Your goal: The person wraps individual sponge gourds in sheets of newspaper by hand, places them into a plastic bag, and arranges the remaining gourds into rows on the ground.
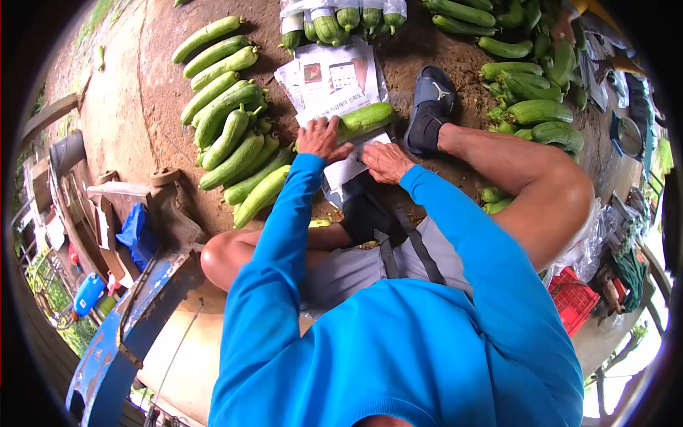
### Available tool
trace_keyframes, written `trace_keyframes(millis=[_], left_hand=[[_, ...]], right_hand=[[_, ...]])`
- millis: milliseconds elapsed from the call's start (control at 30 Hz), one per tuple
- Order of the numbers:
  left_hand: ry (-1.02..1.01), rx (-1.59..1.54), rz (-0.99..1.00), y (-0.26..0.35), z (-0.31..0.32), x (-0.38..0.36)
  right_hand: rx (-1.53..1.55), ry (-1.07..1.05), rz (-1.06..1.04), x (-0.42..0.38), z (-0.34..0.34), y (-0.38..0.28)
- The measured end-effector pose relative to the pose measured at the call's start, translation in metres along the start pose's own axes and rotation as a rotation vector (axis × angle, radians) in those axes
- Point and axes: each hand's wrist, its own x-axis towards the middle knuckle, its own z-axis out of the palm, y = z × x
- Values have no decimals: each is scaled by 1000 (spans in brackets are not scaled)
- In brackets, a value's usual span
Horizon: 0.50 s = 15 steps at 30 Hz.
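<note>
A long green gourd (366, 121) lies slantwise on printed newspaper sheets (331, 78) on the ground between my feet. My left hand (321, 140) is curled over the gourd's near left end, its thumb pointing right across the paper. Just to the right, my right hand (386, 162) has its fingers closed on the edge of a whitish newspaper piece (345, 169) below the gourd. The fingertips of both hands are partly hidden. Beyond the newspaper sits a clear plastic bag (341, 8) with several gourds standing in it, their lower ends toward me.
A row of several gourds (228, 135) lies on the left, with another pile (537, 110) on the right. My sandalled foot (430, 107) is beside the newspaper. A blue metal frame (121, 349) stands lower left; a red crate (573, 299) is at right. Part of another person shows upper right.
</note>
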Motion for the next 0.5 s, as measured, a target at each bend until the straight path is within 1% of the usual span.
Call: trace_keyframes(millis=[33, 67, 100, 133, 167, 200, 233, 267, 300, 367, 400, 467, 500], left_hand=[[-71, 74, 14, 7, 4, 5], [-65, 70, 4, 7, 8, 6], [-4, 87, 11, 2, 23, 11], [60, 107, 24, -1, 23, 18], [67, 109, 26, -6, 23, 26], [3, 87, 26, -9, 20, 32], [-61, 61, 24, -11, 19, 34], [-79, 35, 82, -18, 15, 36], [-72, 33, 86, -28, 18, 39], [-8, -226, 306, -41, 40, 34], [-151, -317, 205, -28, 17, 24], [-125, -394, 207, -25, 28, 15], [-126, -444, 190, -21, 29, 6]], right_hand=[[-27, -16, 39, -3, 5, -2], [-38, -36, 66, -5, 9, -4], [-45, -33, 57, -5, 7, -6], [-36, -46, 70, -4, 4, -7], [-23, -62, 87, -4, 2, -9], [-36, -22, 82, -3, -1, -10], [-39, -26, 81, -3, -4, -12], [-45, -20, 83, -1, -8, -13], [-54, -11, 87, 4, -17, -13], [-83, -10, 79, 8, -33, -19], [-114, 27, 57, 12, -34, -18], [-141, 77, 20, 16, -30, -13], [-138, 67, 15, 14, -29, -13]])
